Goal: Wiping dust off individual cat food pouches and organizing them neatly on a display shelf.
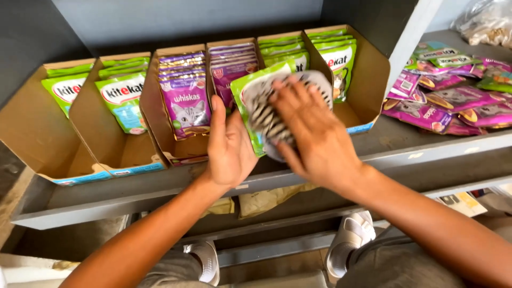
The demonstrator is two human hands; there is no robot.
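R fingers (288, 101) lie spread and flat over the face of a small stack of green pouches (266, 90), pressing it. Right hand (314, 133) covers most of the stack. L hand (229, 144) is open w/ fingers together, palm against the stack's left edge, not curled round it. Stack sits upright at the shelf (373, 149) front, betw the purple pouches (186, 101) and a green-filled cardboard tray (368, 74). Looks light, soft, glossy, so prob slippery; best squeezed flat across both faces, near mid-height.
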